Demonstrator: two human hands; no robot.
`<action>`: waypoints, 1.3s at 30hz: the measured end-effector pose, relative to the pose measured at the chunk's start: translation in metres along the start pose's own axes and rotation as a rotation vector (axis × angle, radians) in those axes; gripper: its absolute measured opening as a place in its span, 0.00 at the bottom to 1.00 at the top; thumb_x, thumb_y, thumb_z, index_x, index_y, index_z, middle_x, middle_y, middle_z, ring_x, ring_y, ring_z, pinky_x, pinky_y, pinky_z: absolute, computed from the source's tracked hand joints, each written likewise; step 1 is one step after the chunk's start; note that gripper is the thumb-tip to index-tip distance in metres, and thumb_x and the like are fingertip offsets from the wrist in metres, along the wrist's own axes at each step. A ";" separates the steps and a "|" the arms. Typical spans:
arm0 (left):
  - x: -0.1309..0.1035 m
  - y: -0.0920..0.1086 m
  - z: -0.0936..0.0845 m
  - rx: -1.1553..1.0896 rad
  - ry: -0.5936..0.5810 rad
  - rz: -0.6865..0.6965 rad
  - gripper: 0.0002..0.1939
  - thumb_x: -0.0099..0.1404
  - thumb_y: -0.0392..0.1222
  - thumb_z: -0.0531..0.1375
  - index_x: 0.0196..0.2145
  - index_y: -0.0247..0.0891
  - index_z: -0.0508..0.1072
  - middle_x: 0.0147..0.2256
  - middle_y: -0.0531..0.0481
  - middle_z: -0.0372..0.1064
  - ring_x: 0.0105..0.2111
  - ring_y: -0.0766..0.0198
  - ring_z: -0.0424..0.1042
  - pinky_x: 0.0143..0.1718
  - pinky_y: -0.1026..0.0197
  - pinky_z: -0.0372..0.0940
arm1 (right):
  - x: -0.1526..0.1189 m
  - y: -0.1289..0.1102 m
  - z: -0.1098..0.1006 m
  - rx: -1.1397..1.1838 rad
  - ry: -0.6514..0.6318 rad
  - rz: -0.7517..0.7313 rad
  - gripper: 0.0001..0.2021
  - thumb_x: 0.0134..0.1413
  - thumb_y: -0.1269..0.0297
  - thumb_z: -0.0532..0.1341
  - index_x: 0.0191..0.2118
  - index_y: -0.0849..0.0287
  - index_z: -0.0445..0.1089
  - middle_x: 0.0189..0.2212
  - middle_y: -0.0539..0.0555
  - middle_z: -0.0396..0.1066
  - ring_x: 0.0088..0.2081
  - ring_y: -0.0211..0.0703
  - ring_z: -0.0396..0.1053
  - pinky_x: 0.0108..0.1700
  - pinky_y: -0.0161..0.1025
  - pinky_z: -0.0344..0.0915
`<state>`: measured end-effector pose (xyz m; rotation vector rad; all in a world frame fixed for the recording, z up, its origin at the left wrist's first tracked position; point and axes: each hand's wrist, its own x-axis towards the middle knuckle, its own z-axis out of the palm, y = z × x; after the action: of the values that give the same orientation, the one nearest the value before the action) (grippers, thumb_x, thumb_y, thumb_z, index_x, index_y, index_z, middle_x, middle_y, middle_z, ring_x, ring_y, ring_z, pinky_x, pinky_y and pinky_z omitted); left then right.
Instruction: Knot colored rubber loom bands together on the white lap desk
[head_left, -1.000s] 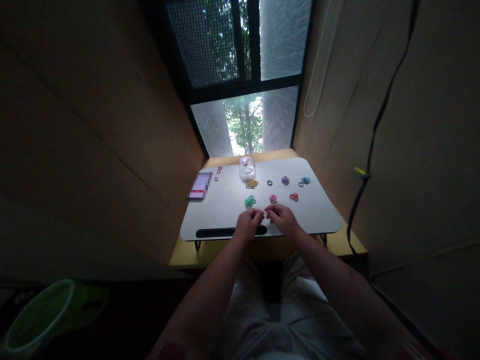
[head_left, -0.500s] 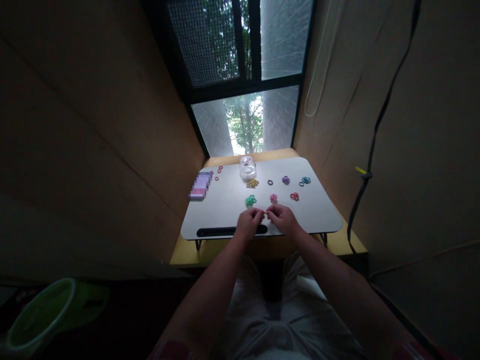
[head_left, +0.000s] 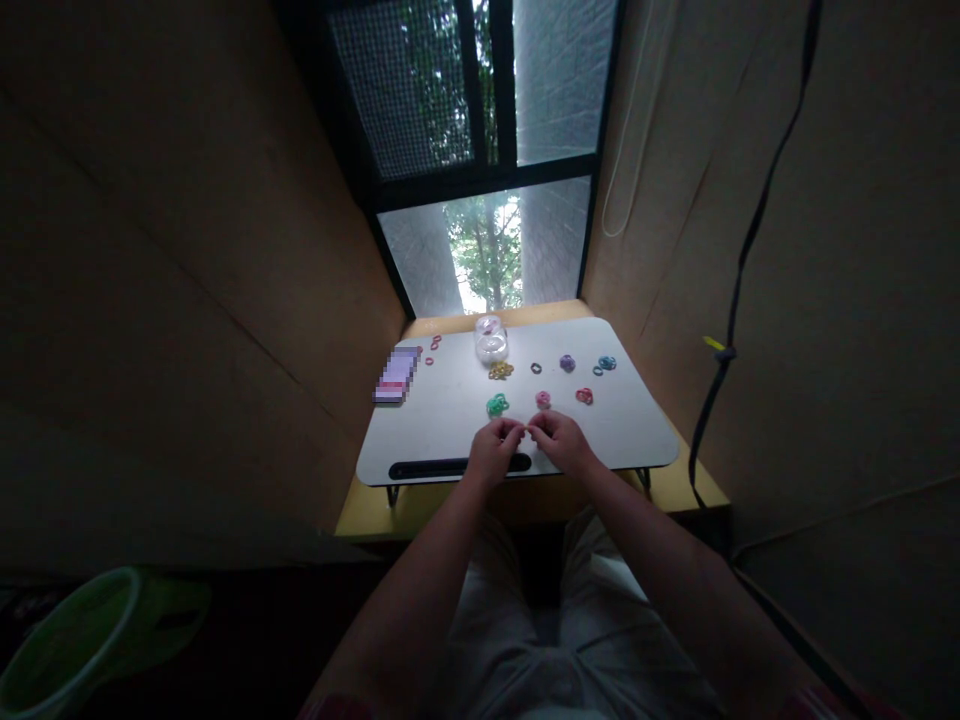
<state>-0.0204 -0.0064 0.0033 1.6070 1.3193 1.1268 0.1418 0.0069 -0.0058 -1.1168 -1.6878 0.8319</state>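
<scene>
Over the front of the white lap table (head_left: 420,430), my left hand (head_left: 495,447) and my right hand (head_left: 559,440) meet with fingertips pinched. Between them is a small yellow hair tie (head_left: 526,429), mostly hidden by the fingers. Just beyond my left hand lies a pile of green hair ties (head_left: 497,405). Pink hair ties (head_left: 543,399) sit right behind my right hand, with red ones (head_left: 584,396) to their right. Farther back are yellow hair ties (head_left: 501,371), a dark ring (head_left: 536,368), purple ones (head_left: 568,363) and blue ones (head_left: 606,363).
A clear plastic jar (head_left: 491,345) stands at the back of the table. A phone (head_left: 397,375) lies at the left edge beside several loose red rings (head_left: 435,343). A black slot (head_left: 427,468) runs along the front. Walls rise on both sides; a dark strap (head_left: 739,270) hangs right.
The view has shifted slightly, so the table appears a little lower and farther left. Both hands stay pinched together at the yellow hair tie, with fingertips slightly closer.
</scene>
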 end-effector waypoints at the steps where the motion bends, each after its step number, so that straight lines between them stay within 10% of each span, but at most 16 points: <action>1: 0.000 0.000 0.000 0.006 0.002 0.007 0.15 0.61 0.50 0.58 0.33 0.35 0.75 0.26 0.51 0.70 0.27 0.67 0.66 0.30 0.65 0.61 | 0.000 0.000 0.000 0.005 0.004 0.000 0.08 0.53 0.60 0.59 0.30 0.59 0.68 0.22 0.49 0.68 0.24 0.37 0.64 0.27 0.34 0.60; 39: -0.003 0.000 0.000 -0.002 0.034 0.020 0.13 0.62 0.50 0.57 0.30 0.37 0.73 0.25 0.53 0.69 0.26 0.67 0.66 0.30 0.65 0.60 | -0.002 -0.009 0.000 -0.061 -0.037 -0.039 0.10 0.58 0.60 0.57 0.29 0.58 0.70 0.25 0.50 0.70 0.28 0.38 0.66 0.31 0.34 0.61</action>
<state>-0.0202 -0.0095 0.0026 1.6099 1.3261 1.1714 0.1399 0.0018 0.0013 -1.1123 -1.7708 0.7851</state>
